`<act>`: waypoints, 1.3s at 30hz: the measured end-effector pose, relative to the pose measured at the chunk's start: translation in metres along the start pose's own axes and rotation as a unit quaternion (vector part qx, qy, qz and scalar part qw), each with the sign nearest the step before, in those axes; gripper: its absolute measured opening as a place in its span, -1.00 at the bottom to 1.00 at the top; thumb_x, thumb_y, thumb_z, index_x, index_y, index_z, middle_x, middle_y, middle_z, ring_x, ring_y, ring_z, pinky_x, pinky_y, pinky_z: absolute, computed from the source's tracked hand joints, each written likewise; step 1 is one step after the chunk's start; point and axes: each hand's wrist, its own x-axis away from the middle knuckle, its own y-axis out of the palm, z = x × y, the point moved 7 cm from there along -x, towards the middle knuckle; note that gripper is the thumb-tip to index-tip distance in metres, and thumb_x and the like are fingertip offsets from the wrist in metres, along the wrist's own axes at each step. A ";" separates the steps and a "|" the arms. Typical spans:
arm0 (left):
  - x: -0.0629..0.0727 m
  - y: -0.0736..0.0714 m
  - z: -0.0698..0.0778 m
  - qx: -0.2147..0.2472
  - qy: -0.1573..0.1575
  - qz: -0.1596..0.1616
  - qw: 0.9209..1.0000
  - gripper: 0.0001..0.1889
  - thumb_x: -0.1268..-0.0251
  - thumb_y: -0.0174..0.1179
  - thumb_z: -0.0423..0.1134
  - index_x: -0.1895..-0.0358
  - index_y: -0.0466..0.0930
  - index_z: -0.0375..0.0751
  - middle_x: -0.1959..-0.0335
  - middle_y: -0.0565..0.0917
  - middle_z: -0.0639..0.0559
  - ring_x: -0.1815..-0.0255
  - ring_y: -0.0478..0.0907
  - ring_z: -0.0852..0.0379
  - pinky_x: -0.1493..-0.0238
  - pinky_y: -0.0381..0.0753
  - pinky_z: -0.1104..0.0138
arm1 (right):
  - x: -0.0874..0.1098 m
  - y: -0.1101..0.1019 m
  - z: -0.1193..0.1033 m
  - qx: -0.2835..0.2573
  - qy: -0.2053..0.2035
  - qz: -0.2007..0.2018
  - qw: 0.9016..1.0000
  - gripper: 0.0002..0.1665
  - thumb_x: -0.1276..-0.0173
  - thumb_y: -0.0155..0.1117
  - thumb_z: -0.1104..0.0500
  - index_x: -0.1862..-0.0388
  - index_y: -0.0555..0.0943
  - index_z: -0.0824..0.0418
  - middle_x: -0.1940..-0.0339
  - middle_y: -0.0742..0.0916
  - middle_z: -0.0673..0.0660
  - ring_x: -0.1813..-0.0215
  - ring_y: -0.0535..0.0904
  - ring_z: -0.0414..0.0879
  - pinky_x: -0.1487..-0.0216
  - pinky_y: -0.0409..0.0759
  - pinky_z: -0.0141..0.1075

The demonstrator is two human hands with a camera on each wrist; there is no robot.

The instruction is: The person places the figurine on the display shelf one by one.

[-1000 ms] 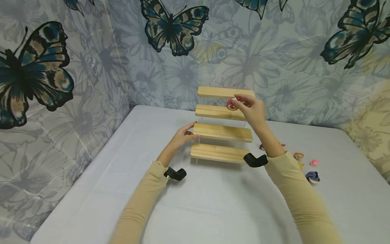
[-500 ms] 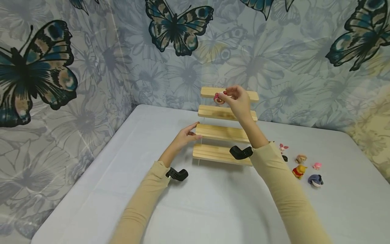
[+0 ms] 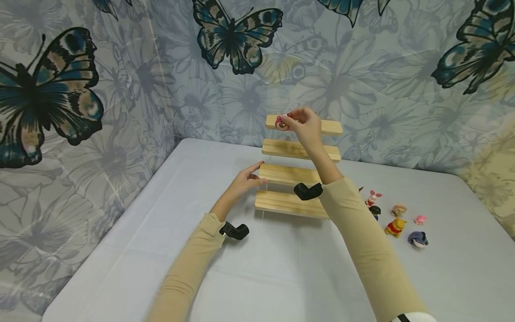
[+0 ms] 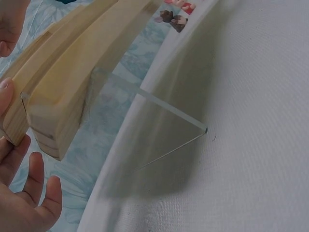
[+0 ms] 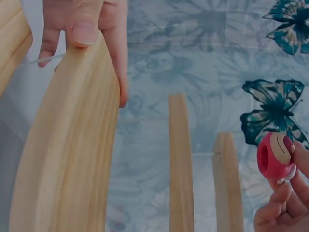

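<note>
A four-tier wooden display shelf (image 3: 289, 173) with clear supports stands on the table. My left hand (image 3: 242, 182) grips the left end of its third board from the top; in the left wrist view the thumb lies on one face of that board, with other fingers (image 4: 34, 179) below. My right hand (image 3: 307, 127) pinches a small pink bear figurine (image 3: 281, 123), raised in front of the left part of the top board. The right wrist view shows the pink figurine (image 5: 274, 155) between thumb and fingertips, apart from the wood, with a round hole in one side.
Several small figurines stand right of the shelf: a yellow bear in red (image 3: 395, 227), a blue-grey donkey (image 3: 418, 239), a pink piglet (image 3: 372, 198), a brown-topped one (image 3: 399, 210) and a small pink one (image 3: 420, 219). A butterfly-patterned wall (image 3: 241, 103) rises behind the table.
My right hand has moved left and upward with the pink bear figurine, from near the second board to the top board's left part. The left hand keeps its grip on the shelf.
</note>
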 end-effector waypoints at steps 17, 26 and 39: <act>-0.001 0.004 -0.001 -0.014 0.005 0.001 1.000 -0.32 -0.15 0.21 -0.29 -0.35 0.14 -0.16 -0.30 0.21 -0.04 0.20 0.38 0.11 0.25 0.39 0.35 | -0.022 0.011 0.014 -0.071 0.051 0.015 0.996 -0.77 -0.13 0.33 0.25 0.33 0.49 0.35 0.54 0.62 0.15 0.80 0.29 -0.18 0.78 0.29 -0.44; -0.001 0.000 0.001 -0.014 0.004 -0.006 1.000 -0.32 -0.15 0.22 -0.26 -0.35 0.15 -0.11 -0.30 0.20 -0.03 0.16 0.37 0.08 0.21 0.38 0.33 | -0.021 0.018 0.007 -0.123 0.079 0.045 0.988 -0.78 -0.13 0.30 0.32 0.32 0.47 0.42 0.53 0.62 0.18 0.82 0.32 -0.18 0.82 0.31 -0.47; -0.002 -0.002 0.002 -0.011 0.011 -0.004 1.000 -0.31 -0.15 0.21 -0.27 -0.35 0.13 -0.15 -0.29 0.22 0.00 0.18 0.39 0.10 0.22 0.39 0.34 | -0.033 0.024 0.022 -0.060 0.067 0.045 0.995 -0.82 -0.13 0.32 0.27 0.36 0.51 0.33 0.56 0.62 0.11 0.81 0.30 -0.20 0.81 0.31 -0.44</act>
